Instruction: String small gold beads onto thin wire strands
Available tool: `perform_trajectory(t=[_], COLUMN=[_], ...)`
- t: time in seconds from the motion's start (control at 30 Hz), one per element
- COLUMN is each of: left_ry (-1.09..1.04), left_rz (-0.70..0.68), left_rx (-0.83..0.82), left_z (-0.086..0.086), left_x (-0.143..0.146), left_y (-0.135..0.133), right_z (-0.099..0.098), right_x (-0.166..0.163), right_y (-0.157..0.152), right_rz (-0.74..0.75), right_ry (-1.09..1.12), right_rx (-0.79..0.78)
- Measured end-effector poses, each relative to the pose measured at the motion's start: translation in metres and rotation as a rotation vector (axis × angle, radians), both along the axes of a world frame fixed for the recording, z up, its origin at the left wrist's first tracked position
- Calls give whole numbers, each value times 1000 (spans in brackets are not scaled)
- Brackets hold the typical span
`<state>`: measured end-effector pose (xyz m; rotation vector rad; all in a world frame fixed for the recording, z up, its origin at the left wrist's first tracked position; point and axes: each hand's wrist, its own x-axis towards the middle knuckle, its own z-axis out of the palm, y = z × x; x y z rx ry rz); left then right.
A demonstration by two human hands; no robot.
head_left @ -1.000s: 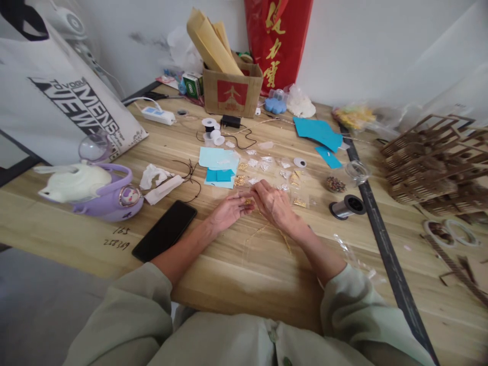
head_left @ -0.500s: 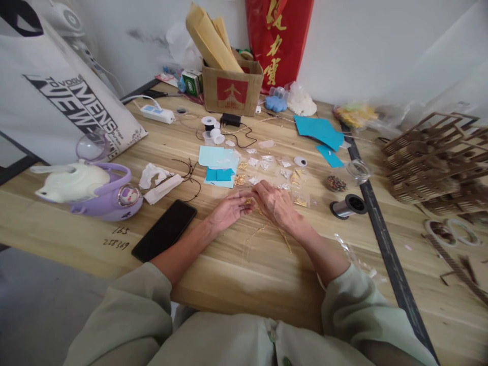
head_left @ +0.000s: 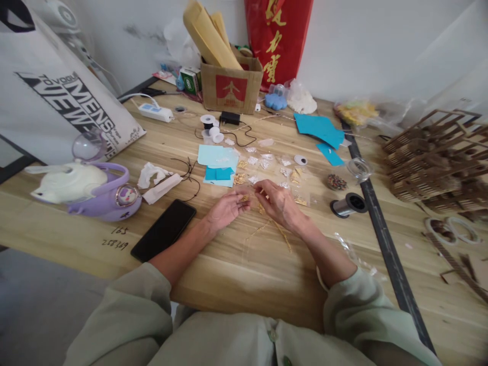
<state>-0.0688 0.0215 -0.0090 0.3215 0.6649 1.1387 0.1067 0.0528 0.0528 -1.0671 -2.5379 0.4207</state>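
Note:
My left hand (head_left: 224,209) is turned palm up with its fingers curled, and small gold beads (head_left: 245,199) rest at the fingers. Close by on the right, my right hand (head_left: 280,203) is bent down with thumb and forefinger in a pinch; what lies between them is too small to make out. A thin gold beaded strand (head_left: 282,237) trails on the table below my right hand. Beyond the hands lie a heap of gold beads (head_left: 239,179), little clear bags of silver pieces (head_left: 265,163) and a bag of gold pieces (head_left: 300,200).
On the left are a black phone (head_left: 163,230) and a purple-and-white pitcher (head_left: 102,190). A wire spool (head_left: 347,205) and a dish of dark beads (head_left: 336,182) stand right. Blue sheets (head_left: 219,174), a cardboard box (head_left: 231,89) and wooden racks (head_left: 430,157) are farther off.
My hands have drawn apart a little: fingers that were together now have a gap between them. The gold beads at my left fingers show more plainly.

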Motion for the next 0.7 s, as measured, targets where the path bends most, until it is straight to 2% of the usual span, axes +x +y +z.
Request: perform_trajectory(t=[0.1, 0.2, 0.3, 0.7], left_ry=[-12, -25, -36, -34], left_rz=[52, 85, 90, 89], left_rx=[-17, -36, -31, -28], left_z=[2, 3, 2, 2], left_x=[-1, -2, -3, -3], left_y=[1, 1, 2, 2], right_z=[-2, -6, -9, -16], right_x=[4, 6, 4, -9], right_y=[-1, -4, -6, -13], right_rz=[-28, 8, 46, 51], right_ry=[-170, -381, -504, -558], right_rx=[-28, -54, -65, -53])
